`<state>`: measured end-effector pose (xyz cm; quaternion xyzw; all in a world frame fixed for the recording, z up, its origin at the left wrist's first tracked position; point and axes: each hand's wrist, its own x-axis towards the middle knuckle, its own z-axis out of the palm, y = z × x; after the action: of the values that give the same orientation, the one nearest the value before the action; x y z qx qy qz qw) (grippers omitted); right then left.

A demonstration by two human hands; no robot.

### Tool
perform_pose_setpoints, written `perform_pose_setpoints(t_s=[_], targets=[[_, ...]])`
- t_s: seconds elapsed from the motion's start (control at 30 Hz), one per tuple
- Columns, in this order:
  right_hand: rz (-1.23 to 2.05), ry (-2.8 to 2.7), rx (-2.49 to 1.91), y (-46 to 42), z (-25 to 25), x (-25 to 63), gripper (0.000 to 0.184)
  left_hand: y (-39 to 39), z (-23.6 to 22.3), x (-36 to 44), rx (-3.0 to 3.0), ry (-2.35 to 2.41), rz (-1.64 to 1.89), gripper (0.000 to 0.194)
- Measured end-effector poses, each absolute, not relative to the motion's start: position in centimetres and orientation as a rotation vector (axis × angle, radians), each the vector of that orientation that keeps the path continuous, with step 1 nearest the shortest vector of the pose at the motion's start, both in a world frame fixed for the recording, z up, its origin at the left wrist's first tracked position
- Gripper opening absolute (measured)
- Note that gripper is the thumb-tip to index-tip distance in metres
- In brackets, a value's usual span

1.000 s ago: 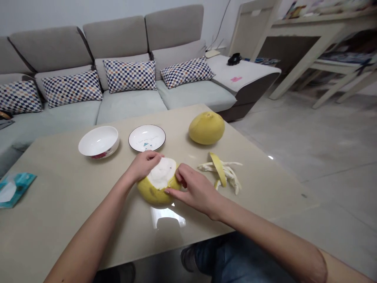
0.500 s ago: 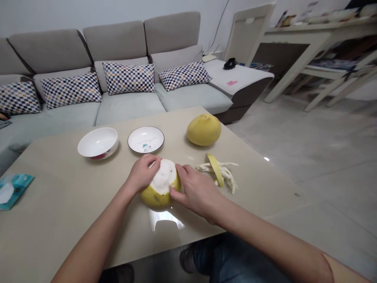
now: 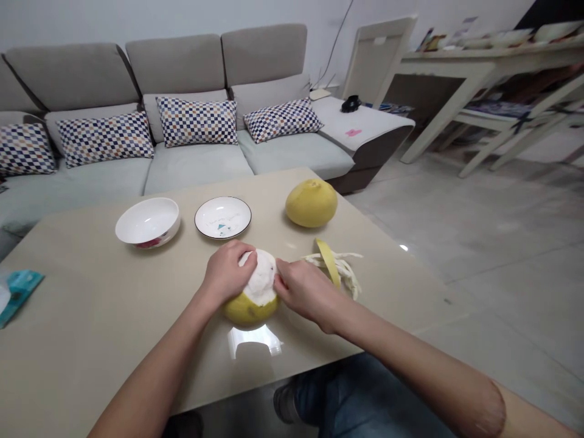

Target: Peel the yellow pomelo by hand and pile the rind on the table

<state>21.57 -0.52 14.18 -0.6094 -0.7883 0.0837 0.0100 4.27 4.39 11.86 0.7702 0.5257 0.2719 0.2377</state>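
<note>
A partly peeled pomelo [image 3: 252, 309] rests on the table in front of me, its white pith bare on top and yellow rind around the lower part. My left hand [image 3: 229, 271] is wrapped over its upper left side, thumb lying on the pith. At the right edge of the rind, my right hand [image 3: 305, 289] is closed with thumb and fingers gripping the peel; its fingertips are partly hidden. Just right of that hand lie a curved piece of yellow rind [image 3: 328, 263] and several white pith strips [image 3: 349, 277].
A whole pomelo [image 3: 312, 203] stands at the table's back right. Behind the peeled one are a white plate [image 3: 223, 217] with a dark rim and a white bowl [image 3: 148, 222]. A teal tissue pack [image 3: 20, 295] lies at the left. A sofa [image 3: 196, 164] runs behind the table [image 3: 123, 316].
My right hand has turned and closed more tightly at the rind's right edge. My left hand has shifted slightly right over the pith. The camera view has moved a little.
</note>
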Motion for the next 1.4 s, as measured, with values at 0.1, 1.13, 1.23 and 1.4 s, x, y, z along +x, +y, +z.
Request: perform_pose_setpoints(t_s=[0.1, 1.13, 1.23, 1.4], targets=[[0.283, -2.444, -1.876, -0.3, 14.1, 22.1, 0.020, 4.2, 12.0, 4.6, 2.146, 1.455, 0.729, 0.027], [0.385, -2.427, -1.887, 2.0, 14.1, 22.4, 0.025, 3.8, 11.9, 3.8, 2.275, 1.274, 0.901, 0.018], [0.387, -2.438, -1.880, 0.4, 14.5, 21.7, 0.024, 2.2, 11.1, 2.7, 2.319, 1.184, 1.055, 0.021], [0.414, -2.398, -1.760, -2.7, 13.2, 20.7, 0.035, -1.6, 8.9, 1.2, 2.237, 1.599, 1.216, 0.040]])
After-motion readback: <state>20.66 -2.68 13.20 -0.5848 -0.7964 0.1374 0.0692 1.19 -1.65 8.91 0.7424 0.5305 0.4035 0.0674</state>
